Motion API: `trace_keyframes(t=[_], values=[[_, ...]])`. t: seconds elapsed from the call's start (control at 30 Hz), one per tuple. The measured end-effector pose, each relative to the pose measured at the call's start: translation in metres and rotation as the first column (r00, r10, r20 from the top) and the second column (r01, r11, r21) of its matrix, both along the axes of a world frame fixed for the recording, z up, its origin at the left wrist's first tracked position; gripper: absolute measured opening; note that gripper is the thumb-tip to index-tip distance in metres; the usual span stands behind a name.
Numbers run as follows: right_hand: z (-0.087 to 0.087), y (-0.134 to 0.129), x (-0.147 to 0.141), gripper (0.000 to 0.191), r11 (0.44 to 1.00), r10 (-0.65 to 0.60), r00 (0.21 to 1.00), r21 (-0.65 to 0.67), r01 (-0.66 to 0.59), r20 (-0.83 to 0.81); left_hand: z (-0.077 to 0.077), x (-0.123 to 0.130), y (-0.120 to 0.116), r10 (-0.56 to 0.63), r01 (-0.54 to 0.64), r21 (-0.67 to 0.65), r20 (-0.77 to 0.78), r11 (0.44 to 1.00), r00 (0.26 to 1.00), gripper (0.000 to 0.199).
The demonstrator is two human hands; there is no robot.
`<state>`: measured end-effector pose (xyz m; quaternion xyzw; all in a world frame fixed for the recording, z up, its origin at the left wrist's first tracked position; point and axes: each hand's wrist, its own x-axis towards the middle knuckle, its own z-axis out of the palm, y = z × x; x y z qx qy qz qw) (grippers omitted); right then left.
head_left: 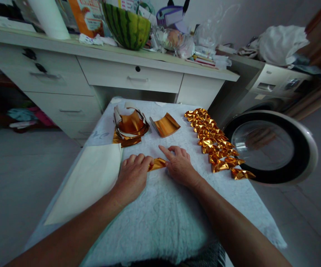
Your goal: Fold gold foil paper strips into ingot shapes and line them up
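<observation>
A folded strip of gold foil paper (157, 164) lies on the cloth-covered table between my hands. My left hand (134, 171) has its fingers closed over the strip's left end. At the right end, my right hand (181, 165) touches the strip with the thumb side, its index finger stretched out and the others curled. Beyond them lies a curved gold foil sheet (166, 125). To its left is a curled stack of gold foil sheets (131, 124) with pale backs. Rows of folded gold foil pieces (214, 142) run down the table's right side.
A cream paper sheet (88, 181) lies under my left forearm's side of the table (154, 218). Behind stands a white desk (154, 76) with a cut watermelon (128, 27) and bags. The washing machine's round door (271, 146) hangs open at right.
</observation>
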<state>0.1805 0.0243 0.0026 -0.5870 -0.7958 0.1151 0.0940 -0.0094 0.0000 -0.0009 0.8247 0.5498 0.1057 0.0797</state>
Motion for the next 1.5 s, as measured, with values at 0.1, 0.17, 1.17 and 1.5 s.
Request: trace_keyframes(t=[0.1, 0.17, 1.17, 1.5], values=[[-0.001, 0.000, 0.002, 0.067, 1.000, 0.015, 1.000, 0.007, -0.015, -0.006, -0.001, 0.000, 0.000, 0.002, -0.002, 0.009, 0.005, 1.000, 1.000, 0.030], [-0.002, 0.001, 0.003, 0.068, 1.000, 0.024, 1.000, 0.006, -0.024, -0.005, -0.002, 0.000, 0.000, 0.004, -0.004, 0.009, 0.005, 1.000, 1.000, 0.030], [-0.005, -0.001, -0.015, 0.027, 0.989, 0.094, 0.995, 0.116, -0.089, -0.034, -0.001, 0.010, 0.004, 0.101, -0.101, 0.026, -0.009, 0.995, 0.995, 0.016], [-0.002, -0.001, -0.011, 0.032, 0.993, 0.105, 0.994, 0.058, -0.102, -0.042, -0.007, -0.001, 0.008, 0.062, -0.057, -0.079, 0.065, 0.995, 0.996, 0.030]])
